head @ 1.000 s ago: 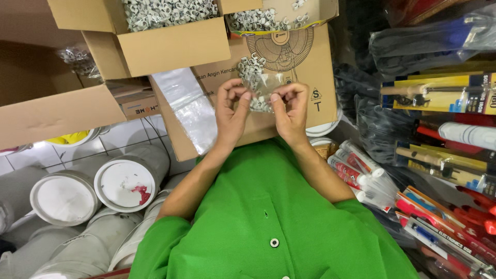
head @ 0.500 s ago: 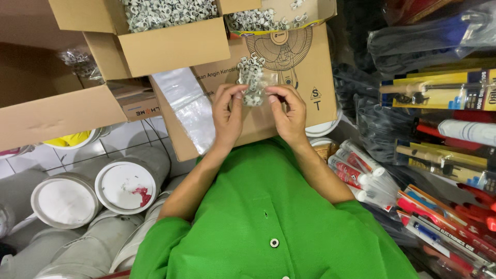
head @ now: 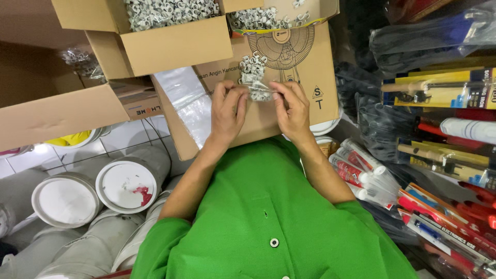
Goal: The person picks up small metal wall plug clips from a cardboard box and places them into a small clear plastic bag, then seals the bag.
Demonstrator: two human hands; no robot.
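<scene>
- Two bare hands up front: left hand (head: 227, 111) and right hand (head: 293, 109) both pinch a small clear plastic bag of grey-white cable clips (head: 254, 77), fingers closed on its lower edge, bag standing up btwn the thumbs, over the big brown cardboard box with a fan drawing (head: 289, 67).
- Risk, as I judge it: bag held only by thin film at one edge; a slack pinch or a tear and the clips spill onto the box & down among the white round lidded tubs (head: 126, 186).
- Risk 2: clear plastic sheet (head: 188, 103) just beside the left wrist looks slippery; anything dropped there could slide off.
- No table seen; work rests over the box, white tile floor (head: 124, 135) below.
- Room: cramped stock area. Open brown cartons full of grey-white clips (head: 170, 10) above, packaged tools in blister packs (head: 439, 93) stacked at right, tubes (head: 361, 165) near right elbow.
</scene>
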